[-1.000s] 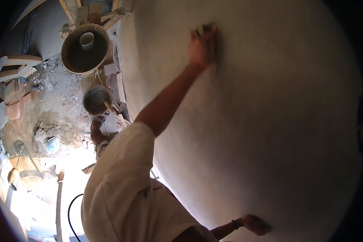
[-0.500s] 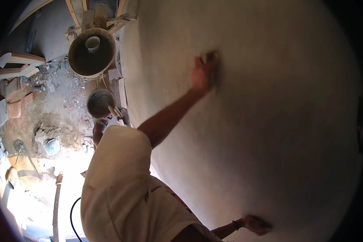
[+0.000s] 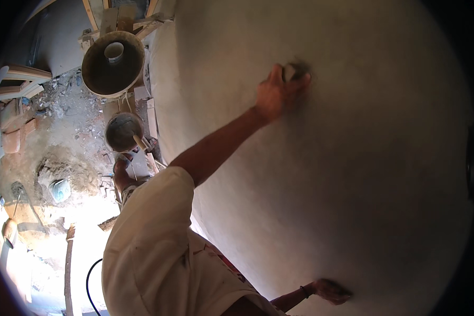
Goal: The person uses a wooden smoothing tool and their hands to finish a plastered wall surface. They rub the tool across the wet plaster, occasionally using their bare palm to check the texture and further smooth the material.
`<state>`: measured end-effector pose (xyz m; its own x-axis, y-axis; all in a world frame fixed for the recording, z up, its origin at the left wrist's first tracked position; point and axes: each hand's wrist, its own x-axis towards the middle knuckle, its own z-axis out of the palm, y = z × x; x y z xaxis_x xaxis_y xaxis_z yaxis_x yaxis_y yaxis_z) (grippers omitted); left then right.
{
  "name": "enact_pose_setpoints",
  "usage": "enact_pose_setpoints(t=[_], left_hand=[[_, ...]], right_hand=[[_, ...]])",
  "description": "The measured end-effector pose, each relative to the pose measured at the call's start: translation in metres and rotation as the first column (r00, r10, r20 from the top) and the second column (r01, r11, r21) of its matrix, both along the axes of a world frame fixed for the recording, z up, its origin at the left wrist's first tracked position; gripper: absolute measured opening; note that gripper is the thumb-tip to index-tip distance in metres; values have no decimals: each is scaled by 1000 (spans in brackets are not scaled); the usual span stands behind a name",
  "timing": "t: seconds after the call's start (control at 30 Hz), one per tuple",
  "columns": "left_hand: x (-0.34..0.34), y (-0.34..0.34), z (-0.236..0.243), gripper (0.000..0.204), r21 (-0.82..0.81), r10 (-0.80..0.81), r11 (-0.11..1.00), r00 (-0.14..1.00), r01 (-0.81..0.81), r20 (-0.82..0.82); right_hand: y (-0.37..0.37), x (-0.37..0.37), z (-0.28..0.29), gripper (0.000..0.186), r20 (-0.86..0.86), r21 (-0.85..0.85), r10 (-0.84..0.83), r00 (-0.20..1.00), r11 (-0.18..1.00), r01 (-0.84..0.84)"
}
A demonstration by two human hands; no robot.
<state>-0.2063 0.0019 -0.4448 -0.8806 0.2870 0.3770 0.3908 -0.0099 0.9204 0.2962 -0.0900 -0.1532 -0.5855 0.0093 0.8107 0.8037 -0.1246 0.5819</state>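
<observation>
My left hand (image 3: 280, 95) reaches up against the smooth grey-brown plastered wall (image 3: 363, 158). Its fingers are closed round a small smoothing tool (image 3: 289, 72), of which a pale, stubby part shows between thumb and fingers. The rest of that tool is hidden by the hand and blurred, so its exact kind is unclear. Lower down, my right hand (image 3: 332, 292), with a dark band at the wrist, rests on the same wall. Its fingers look stretched out along the surface, in shadow, and no object shows in it.
To the left stands a large round tub (image 3: 113, 81) with a small white bucket (image 3: 114, 51) inside. Beside it is a smaller dark basin (image 3: 124, 131) with a wooden-handled tool (image 3: 140, 141). Rubble, bricks (image 3: 11, 141) and a sand heap (image 3: 63, 171) cover the floor. Wooden frames (image 3: 23, 81) lean behind.
My left hand has moved to the right along the wall with the tool. My right hand has stayed nearly in place. The view has shifted slightly, showing more of a leg.
</observation>
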Motion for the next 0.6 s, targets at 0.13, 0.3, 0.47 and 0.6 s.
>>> enact_pose_setpoints(t=[0.13, 0.3, 0.47, 0.6], left_hand=[[-44, 13, -23, 32, -25, 15, 1000, 944, -7, 331], [10, 3, -16, 35, 61, -41, 997, 998, 38, 50], [-70, 16, -28, 34, -54, -8, 998, 913, 33, 409], [-93, -11, -123, 32, 19, -80, 996, 811, 85, 580]], right_hand=[[-9, -7, 1, 55, -18, 13, 6, 1000, 1000, -5], [-9, -3, -2, 54, 1, -4, -22, 1000, 1000, 22], [-23, 3, 11, 53, 36, -10, -14, 999, 1000, 14], [-17, -17, 2, 52, 45, -27, 20, 999, 999, -18]])
